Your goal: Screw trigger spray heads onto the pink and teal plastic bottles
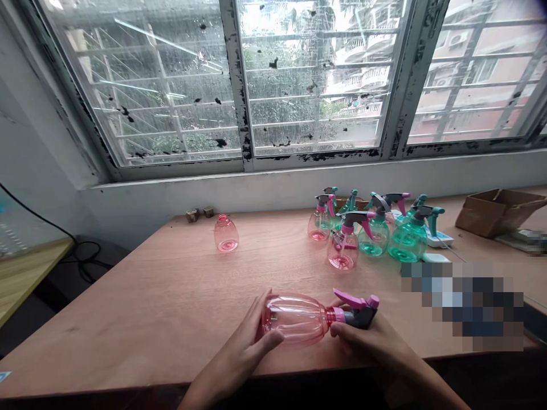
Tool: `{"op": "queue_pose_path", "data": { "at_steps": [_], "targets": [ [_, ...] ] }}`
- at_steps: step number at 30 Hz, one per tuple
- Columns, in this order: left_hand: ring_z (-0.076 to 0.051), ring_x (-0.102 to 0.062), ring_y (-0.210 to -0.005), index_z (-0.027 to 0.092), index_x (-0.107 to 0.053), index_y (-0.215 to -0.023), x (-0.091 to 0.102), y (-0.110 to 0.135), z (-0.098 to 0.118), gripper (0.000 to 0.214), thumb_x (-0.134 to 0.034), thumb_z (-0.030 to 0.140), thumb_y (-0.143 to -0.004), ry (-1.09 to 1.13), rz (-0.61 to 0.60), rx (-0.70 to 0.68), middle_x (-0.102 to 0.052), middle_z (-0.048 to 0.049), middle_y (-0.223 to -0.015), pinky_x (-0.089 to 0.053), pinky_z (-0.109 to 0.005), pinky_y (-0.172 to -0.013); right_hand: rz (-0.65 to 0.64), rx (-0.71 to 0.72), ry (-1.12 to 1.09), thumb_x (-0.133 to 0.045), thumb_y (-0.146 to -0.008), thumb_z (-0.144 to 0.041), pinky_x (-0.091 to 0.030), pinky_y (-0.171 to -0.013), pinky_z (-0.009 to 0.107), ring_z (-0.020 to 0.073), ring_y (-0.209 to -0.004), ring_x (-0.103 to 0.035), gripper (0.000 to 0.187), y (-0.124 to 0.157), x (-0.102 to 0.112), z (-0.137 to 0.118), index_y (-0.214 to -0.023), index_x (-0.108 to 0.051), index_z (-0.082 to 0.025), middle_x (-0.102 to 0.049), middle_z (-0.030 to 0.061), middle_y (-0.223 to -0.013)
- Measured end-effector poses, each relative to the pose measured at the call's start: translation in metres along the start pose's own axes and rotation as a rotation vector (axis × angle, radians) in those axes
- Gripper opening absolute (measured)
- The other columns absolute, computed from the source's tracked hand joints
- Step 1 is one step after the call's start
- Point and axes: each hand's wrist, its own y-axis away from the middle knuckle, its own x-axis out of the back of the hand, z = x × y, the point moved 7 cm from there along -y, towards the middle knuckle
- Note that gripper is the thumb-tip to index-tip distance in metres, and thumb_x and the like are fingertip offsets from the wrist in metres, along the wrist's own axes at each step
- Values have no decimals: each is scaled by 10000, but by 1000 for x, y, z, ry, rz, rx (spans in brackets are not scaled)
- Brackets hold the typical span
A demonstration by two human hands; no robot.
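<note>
A pink transparent spray bottle [297,318] lies on its side near the front edge of the wooden table [162,296]. My left hand [252,341] wraps around the bottle's body. My right hand [363,336] grips its grey and pink trigger head [356,310] at the neck. A pink bottle without a head [225,233] stands upright further back on the left.
Several assembled pink and green spray bottles [371,228] stand in a group at the back right. A cardboard box [498,212] sits at the far right by the wall. Two small blocks [199,213] rest near the wall. A window fills the background.
</note>
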Motion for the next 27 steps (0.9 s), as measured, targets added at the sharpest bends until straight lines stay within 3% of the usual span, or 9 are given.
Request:
{"op": "queue_pose_path", "data": {
  "at_steps": [7, 11, 13, 15, 17, 19, 23, 27],
  "targets": [
    [-302, -283, -1498, 278, -221, -1566, -2, -1, 0, 990, -837, 327, -792, 31, 5, -69, -318, -101, -1615, -181, -439, -1260, 6, 22, -62, -808, -765, -527, -360, -512, 248, 126, -479, -514, 488, -2, 1, 3, -1030, -631, -157, -626, -34, -562],
    [-330, -273, -1498, 271, -121, -1592, -4, -3, -8, 1198, -915, 321, -697, 62, -11, -68, -304, -131, -1614, -157, -474, -1259, -9, 10, -64, -800, -786, -506, -356, -521, 252, 129, -487, -512, 494, -2, 1, 5, -1073, -622, -146, -622, -35, -543],
    [-330, -184, -1528, 245, -103, -1603, -4, -2, -10, 1187, -894, 357, -725, 40, -33, -50, -209, -127, -1660, -103, -464, -1268, -8, 5, -57, -798, -786, -502, -359, -515, 253, 130, -487, -509, 482, -1, 0, 4, -1068, -626, -151, -623, -37, -543],
    [-321, -138, -1541, 210, -130, -1604, -4, 0, -8, 1037, -789, 435, -835, 19, -62, -42, -164, -118, -1678, -84, -459, -1271, -10, 1, -50, -801, -781, -500, -367, -512, 254, 131, -490, -510, 471, 0, 0, 2, -1050, -630, -153, -619, -39, -540],
    [-307, -142, -1543, 196, -164, -1599, -2, 2, -5, 852, -633, 482, -947, 15, -60, -44, -184, -107, -1676, -95, -462, -1271, -15, -1, -51, -803, -779, -503, -374, -512, 254, 131, -494, -515, 472, 0, -1, 0, -1038, -628, -150, -620, -36, -545],
    [-302, -164, -1539, 212, -176, -1596, -1, 3, -2, 798, -597, 471, -970, 12, -49, -34, -214, -93, -1671, -119, -461, -1269, -19, 2, -50, -798, -785, -511, -370, -507, 251, 130, -496, -516, 470, 0, -1, -1, -1028, -626, -148, -619, -34, -543],
    [-315, -207, -1526, 242, -101, -1607, -5, 2, -4, 1048, -789, 347, -824, -52, -48, -12, -213, -97, -1668, -145, -453, -1265, -36, 28, -55, -775, -804, -541, -347, -483, 244, 121, -483, -512, 460, -1, -2, -3, -999, -623, -154, -635, -17, -586],
    [-311, -221, -1521, 223, -16, -1613, -7, 0, -7, 1210, -848, 249, -735, -84, -38, -42, -218, -123, -1660, -138, -430, -1264, -16, 24, -87, -802, -773, -551, -360, -485, 244, 124, -482, -546, 482, -1, 0, -1, -999, -615, -168, -691, 21, -708]
  ]
}}
